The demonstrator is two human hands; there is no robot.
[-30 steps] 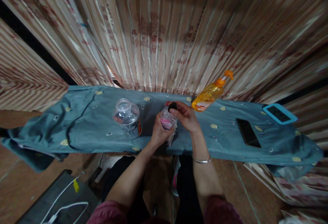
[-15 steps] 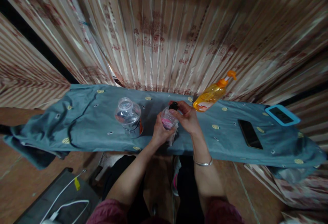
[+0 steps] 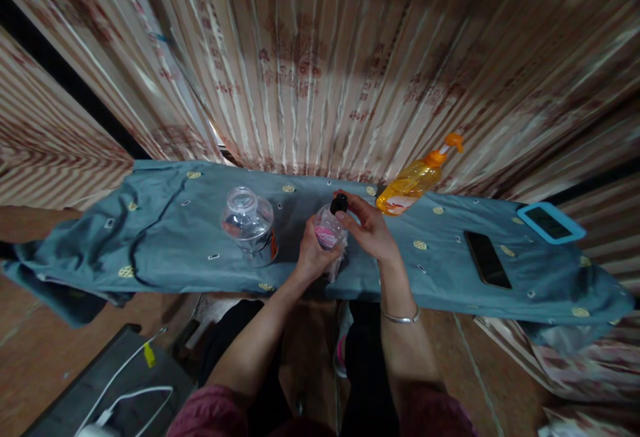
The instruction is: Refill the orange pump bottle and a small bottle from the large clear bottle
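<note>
You are seeing no readable text: the curtain characters and the pink bottle label are appearing blurred.

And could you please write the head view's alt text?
A person's left hand grips a clear pink-labelled bottle; the right hand grasps its black cap. On teal cloth, an uncapped clear bottle sits left, an orange pump bottle and smartphone right.

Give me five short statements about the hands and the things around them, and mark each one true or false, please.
1. The left hand holds the small bottle. True.
2. The right hand rests on the cloth. False: the right hand is at the black cap.
3. The jar is open at the top. True.
4. The phone lies left of the jar. False: in this view the phone lies to the right.
5. The bracelet is on the right arm. True.
</note>
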